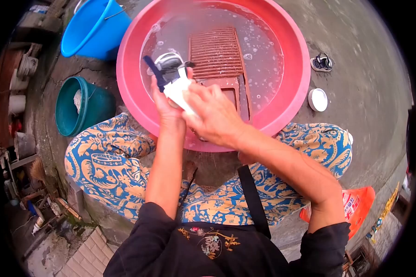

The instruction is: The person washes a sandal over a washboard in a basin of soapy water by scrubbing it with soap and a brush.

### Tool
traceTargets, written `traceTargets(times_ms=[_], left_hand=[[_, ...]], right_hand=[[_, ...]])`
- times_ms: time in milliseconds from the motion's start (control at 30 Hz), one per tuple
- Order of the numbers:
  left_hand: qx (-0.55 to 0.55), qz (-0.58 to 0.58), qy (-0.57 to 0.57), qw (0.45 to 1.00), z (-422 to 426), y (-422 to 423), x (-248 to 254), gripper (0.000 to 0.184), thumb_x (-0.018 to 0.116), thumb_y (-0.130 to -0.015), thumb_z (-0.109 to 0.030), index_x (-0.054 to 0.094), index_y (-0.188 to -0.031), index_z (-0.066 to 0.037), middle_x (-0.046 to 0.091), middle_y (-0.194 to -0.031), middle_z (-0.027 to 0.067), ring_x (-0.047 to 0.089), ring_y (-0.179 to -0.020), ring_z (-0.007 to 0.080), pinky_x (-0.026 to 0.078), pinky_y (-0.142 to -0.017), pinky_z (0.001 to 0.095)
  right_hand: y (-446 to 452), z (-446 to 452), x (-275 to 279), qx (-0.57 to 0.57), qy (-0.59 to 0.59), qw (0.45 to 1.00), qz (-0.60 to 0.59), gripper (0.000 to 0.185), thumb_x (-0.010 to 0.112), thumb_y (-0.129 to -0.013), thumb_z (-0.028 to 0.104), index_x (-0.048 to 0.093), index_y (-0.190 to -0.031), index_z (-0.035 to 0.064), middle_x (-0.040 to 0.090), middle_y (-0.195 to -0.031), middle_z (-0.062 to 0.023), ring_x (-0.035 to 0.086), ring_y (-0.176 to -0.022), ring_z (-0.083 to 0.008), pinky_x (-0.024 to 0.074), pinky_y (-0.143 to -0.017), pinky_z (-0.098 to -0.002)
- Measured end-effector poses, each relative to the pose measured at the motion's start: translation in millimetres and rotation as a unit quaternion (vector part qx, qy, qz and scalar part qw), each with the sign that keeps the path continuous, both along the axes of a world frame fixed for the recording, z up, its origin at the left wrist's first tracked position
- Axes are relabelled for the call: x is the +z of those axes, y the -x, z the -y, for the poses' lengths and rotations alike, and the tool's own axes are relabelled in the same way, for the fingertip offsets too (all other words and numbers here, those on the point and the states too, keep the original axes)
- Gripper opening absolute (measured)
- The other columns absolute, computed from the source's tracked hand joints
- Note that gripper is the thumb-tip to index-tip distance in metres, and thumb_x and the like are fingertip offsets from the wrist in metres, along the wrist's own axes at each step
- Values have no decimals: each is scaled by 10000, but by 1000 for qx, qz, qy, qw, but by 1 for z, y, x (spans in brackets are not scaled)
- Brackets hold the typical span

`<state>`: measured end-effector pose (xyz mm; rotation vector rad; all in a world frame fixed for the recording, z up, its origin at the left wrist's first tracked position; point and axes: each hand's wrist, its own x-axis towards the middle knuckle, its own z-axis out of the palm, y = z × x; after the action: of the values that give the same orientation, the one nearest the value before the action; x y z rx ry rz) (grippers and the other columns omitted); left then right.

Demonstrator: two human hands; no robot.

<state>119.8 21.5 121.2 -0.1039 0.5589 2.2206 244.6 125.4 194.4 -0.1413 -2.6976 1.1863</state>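
Over the near part of a pink basin (305,69), my left hand (166,106) holds a small sandal (171,62) with dark navy straps and white parts. My right hand (217,111) is closed and presses against a white piece (178,94) beside the sandal; blur hides whether this is part of the sandal or a separate thing. Below and beyond my hands, a brown ridged washboard (215,51) lies in the basin's cloudy, sudsy water.
A blue bucket (97,32) and a green bucket (83,106) with something white inside stand left. On the concrete floor at right are another small sandal (321,63) and a white bowl (317,99). An orange packet (358,207) lies by my right elbow.
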Motion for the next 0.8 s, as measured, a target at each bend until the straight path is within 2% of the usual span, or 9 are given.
traceTargets(times_ms=[167, 233, 300, 367, 433, 500, 600, 700, 800], left_hand=[[11, 51, -74, 996, 2, 9, -1, 640, 474, -867, -558, 507, -1258, -52, 588, -1069, 287, 594, -916, 403, 515, -778, 512], [123, 16, 5, 992, -5, 15, 3, 632, 536, -850, -530, 514, -1267, -55, 582, -1152, 238, 575, -981, 396, 497, -834, 507], [14, 54, -120, 991, 0, 18, 16, 578, 595, -834, -460, 539, -1242, -54, 581, -1187, 206, 559, -1054, 386, 479, -886, 516], [26, 96, -163, 982, -4, 13, 24, 518, 640, -815, -354, 555, -1221, -43, 572, -1212, 201, 531, -1130, 380, 421, -974, 535], [129, 91, -55, 986, -9, 11, 26, 619, 721, -720, -236, 519, -1268, -33, 481, -1343, 188, 353, -1295, 422, 289, -1057, 577], [67, 208, -229, 949, 2, 17, 13, 511, 604, -799, -225, 524, -1266, -35, 483, -1347, 181, 341, -1312, 410, 212, -1093, 597], [84, 246, -201, 945, 6, 19, 11, 465, 533, -836, -259, 540, -1245, -37, 515, -1311, 174, 405, -1268, 386, 262, -1061, 571], [28, 159, -133, 978, 12, 19, -4, 390, 470, -865, -303, 594, -1141, -57, 623, -1123, 127, 574, -1055, 256, 412, -876, 404], [81, 206, -41, 974, 6, 17, -3, 401, 455, -897, -394, 608, -1115, -95, 645, -1089, 88, 600, -1018, 254, 462, -793, 394]], right_hand=[[-5, -7, 2, 27, 39, 999, 22, 429, 569, -850, 292, 538, -1209, 59, 498, -1259, -165, 481, -1030, -365, 404, -922, -425], [-3, -18, -17, -42, 22, 998, -39, 405, 524, -867, 336, 547, -1158, 55, 531, -1177, -157, 491, -970, -366, 400, -893, -450], [3, -37, -21, -90, 74, 993, 27, 396, 502, -886, 337, 551, -1149, 46, 524, -1202, -182, 481, -1093, -365, 382, -932, -441], [12, -49, -18, -103, 131, 986, 6, 400, 501, -890, 333, 553, -1148, 31, 523, -1207, -192, 477, -1120, -357, 375, -945, -439], [10, -50, -12, -112, 168, 979, 11, 394, 511, -892, 312, 551, -1155, 21, 528, -1198, -192, 478, -1131, -345, 363, -964, -428], [12, -45, -10, -113, 178, 977, -18, 387, 521, -892, 287, 541, -1179, 29, 527, -1208, -187, 469, -1157, -337, 348, -989, -407], [15, -39, -8, -96, 169, 980, -49, 390, 530, -890, 279, 529, -1193, 33, 516, -1231, -182, 456, -1183, -328, 335, -1007, -399], [16, -37, -9, -99, 175, 979, -41, 401, 533, -889, 282, 518, -1204, 35, 503, -1250, -186, 447, -1191, -333, 328, -1011, -403], [17, -36, -13, -113, 147, 981, -49, 412, 533, -888, 279, 507, -1219, 35, 491, -1262, -189, 442, -1194, -338, 324, -1013, -404]])
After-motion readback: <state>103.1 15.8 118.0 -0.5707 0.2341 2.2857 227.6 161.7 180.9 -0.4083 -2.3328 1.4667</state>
